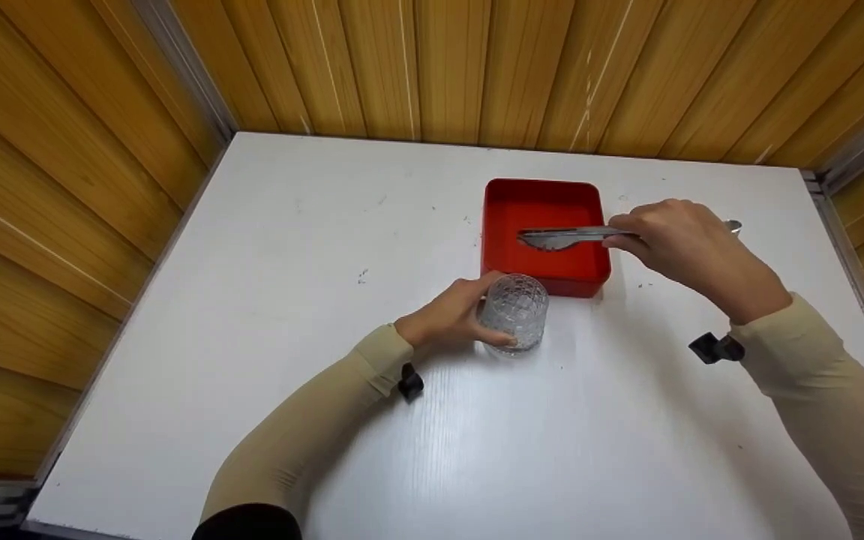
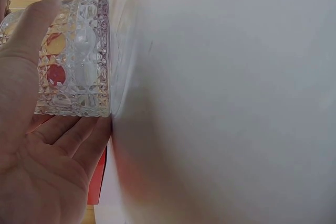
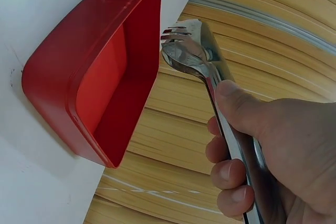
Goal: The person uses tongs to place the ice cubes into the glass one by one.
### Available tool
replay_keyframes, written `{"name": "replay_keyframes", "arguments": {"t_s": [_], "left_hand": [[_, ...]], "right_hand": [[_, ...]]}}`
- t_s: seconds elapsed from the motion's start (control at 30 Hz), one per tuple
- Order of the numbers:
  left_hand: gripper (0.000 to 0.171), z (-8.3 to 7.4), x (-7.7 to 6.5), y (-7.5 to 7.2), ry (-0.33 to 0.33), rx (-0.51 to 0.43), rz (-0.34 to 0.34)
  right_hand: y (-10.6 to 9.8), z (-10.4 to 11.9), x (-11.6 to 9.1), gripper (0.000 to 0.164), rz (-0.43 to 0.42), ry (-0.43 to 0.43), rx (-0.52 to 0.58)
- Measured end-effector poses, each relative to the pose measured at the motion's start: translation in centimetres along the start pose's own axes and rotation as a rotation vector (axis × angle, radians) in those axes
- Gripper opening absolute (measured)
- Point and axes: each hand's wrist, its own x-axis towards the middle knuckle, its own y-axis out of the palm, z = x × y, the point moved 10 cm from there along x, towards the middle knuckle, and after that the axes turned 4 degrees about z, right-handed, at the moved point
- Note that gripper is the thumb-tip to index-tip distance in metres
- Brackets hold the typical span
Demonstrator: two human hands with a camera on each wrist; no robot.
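My left hand (image 1: 447, 311) grips a clear cut-glass tumbler (image 1: 518, 311), its thumb and fingers on opposite sides. The tumbler stands upright on the white table, close in front of a red square box (image 1: 567, 288). In the left wrist view the diamond-patterned wall of the glass shows between thumb and fingers. My right hand (image 1: 691, 247) holds a bundle of metal cutlery by the handles, its ends over the box. The right wrist view shows a fork (image 3: 176, 31), a spoon (image 3: 181, 59) and a broad knife blade (image 3: 216, 51) in that bundle.
The white table (image 1: 312, 247) has small dark marks on its surface. Wooden slatted walls (image 1: 447, 75) rise behind it and at both sides, with metal profiles at the corners. Black wrist mounts (image 1: 715, 348) sit at both sleeves.
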Motion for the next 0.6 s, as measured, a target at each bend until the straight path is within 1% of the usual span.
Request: {"name": "replay_keyframes", "arguments": {"t_s": [0.13,0.37,0.6], "left_hand": [[0.080,0.0,0.0,0.0,-0.001,0.003,0.002],[0.080,0.0,0.0,0.0,-0.002,0.010,0.001],[0.076,0.0,0.0,0.1,-0.004,0.027,0.001]], "right_hand": [[-0.2,0.5,-0.6,0.009,-0.005,-0.011,-0.004],[-0.9,2.0,-1.8,0.017,-0.082,-0.093,-0.017],[-0.9,3.2,-3.0,0.019,-0.116,-0.158,-0.005]]}}
